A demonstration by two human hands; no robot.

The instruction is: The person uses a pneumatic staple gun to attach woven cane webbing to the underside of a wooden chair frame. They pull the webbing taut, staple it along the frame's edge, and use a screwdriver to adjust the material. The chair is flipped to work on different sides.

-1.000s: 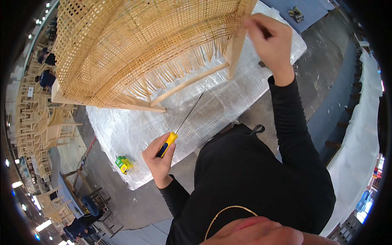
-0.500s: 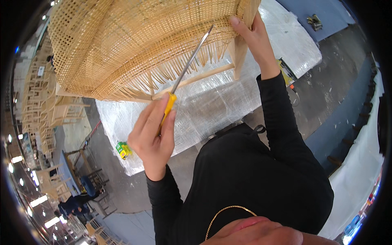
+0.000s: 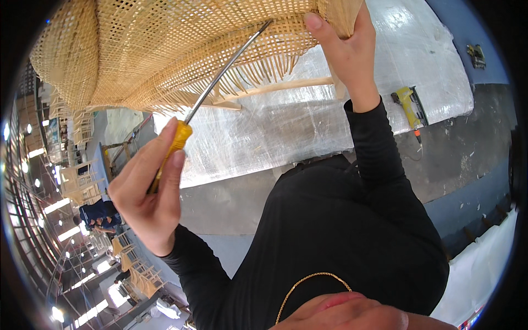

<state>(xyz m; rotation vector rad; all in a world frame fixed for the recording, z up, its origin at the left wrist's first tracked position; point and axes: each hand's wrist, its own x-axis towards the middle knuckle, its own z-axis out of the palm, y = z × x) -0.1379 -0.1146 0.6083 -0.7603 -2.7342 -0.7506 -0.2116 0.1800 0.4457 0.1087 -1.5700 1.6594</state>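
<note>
My left hand is closed round the yellow handle of a screwdriver. Its long metal shaft slants up and to the right, with the tip at the woven cane panel; whether it touches the weave I cannot tell. The panel covers a pale wooden furniture frame, and loose cane ends hang in a fringe along its lower edge. At the frame's right post, my right hand grips the wood, thumb on the near face beside the weave; its other fingers are mostly hidden behind.
The piece stands over a table wrapped in clear plastic film. On it, right of my right forearm, lies a yellow nail gun with an orange hose fitting. A small tool rests on a blue surface farther right. Wooden chair frames and people are far left.
My left hand has moved left and the screwdriver tip has shifted left, away from my right thumb. The view has turned, bringing the whole nail gun into sight; my right hand keeps its grip.
</note>
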